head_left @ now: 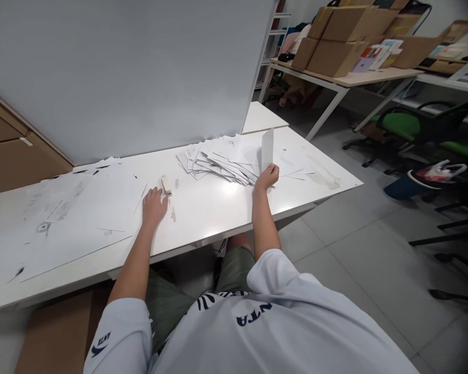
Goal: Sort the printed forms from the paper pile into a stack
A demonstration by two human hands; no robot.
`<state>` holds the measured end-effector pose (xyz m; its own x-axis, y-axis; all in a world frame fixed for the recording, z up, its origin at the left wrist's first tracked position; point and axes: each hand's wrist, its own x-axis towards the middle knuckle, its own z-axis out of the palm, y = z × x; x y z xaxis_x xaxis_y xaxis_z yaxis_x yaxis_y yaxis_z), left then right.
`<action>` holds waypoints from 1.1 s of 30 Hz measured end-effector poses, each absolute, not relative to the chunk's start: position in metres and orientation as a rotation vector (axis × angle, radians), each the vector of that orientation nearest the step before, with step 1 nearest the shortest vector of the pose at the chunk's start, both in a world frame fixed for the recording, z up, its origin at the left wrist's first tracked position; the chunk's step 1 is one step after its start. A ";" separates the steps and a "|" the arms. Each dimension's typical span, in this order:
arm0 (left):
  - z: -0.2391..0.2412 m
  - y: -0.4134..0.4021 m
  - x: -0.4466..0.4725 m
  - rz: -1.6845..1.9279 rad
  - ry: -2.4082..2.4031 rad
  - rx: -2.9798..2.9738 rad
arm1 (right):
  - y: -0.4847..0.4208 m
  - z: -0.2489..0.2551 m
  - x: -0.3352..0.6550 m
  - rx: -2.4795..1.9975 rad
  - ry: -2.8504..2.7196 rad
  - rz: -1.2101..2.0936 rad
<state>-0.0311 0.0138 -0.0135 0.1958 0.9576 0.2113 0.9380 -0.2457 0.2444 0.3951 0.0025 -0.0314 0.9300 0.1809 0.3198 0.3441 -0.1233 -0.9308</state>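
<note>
My left hand (154,206) lies on the white table with its fingers stretched out and nothing visible in them. Just beyond its fingertips is a small cream-coloured block (166,185) with a darker end; I cannot tell what it is. My right hand (268,176) is closed on the lower end of a white sheet of paper (268,148), which stands upright above the table. To the left of that hand a loose heap of paper pieces (218,162) spreads across the tabletop.
Large printed sheets (74,218) cover the table's left part. A tall grey-white panel (132,67) rises along the back, with cardboard boxes (19,145) at far left. Right of the table are a bin (407,186), a green chair (400,123) and another table (359,78) bearing cartons.
</note>
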 end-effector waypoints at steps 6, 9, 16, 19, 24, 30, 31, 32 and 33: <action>-0.011 0.014 -0.032 0.503 1.870 2.390 | 0.005 -0.027 0.392 -1.708 -0.392 -0.117; -0.010 0.016 -0.033 0.519 1.879 2.395 | 0.006 -0.022 0.390 -1.703 -0.386 -0.057; -0.009 0.018 -0.033 0.519 1.880 2.405 | 0.006 -0.019 0.387 -1.724 -0.398 -0.029; -0.008 0.017 -0.032 0.499 1.890 2.401 | 0.006 -0.020 0.385 -1.739 -0.417 -0.013; -0.007 0.017 -0.033 0.509 1.895 2.397 | 0.009 -0.026 0.386 -1.881 -0.567 0.076; -0.007 0.018 -0.033 0.499 1.884 2.384 | 0.016 -0.032 0.380 -2.000 -0.878 0.177; -0.007 0.018 -0.033 0.501 1.883 2.388 | 0.017 -0.032 0.378 -2.037 -0.938 0.173; -0.007 0.019 -0.033 0.504 1.883 2.393 | 0.017 -0.031 0.375 -2.080 -0.995 0.169; -0.007 0.019 -0.033 0.507 1.882 2.397 | 0.017 -0.030 0.373 -2.125 -1.040 0.163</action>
<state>-0.0328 0.0188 -0.0068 0.2045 0.9532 0.2228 0.9363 -0.2569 0.2397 0.3734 0.0170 -0.0297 0.6616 0.7227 0.1999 0.6271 -0.3872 -0.6759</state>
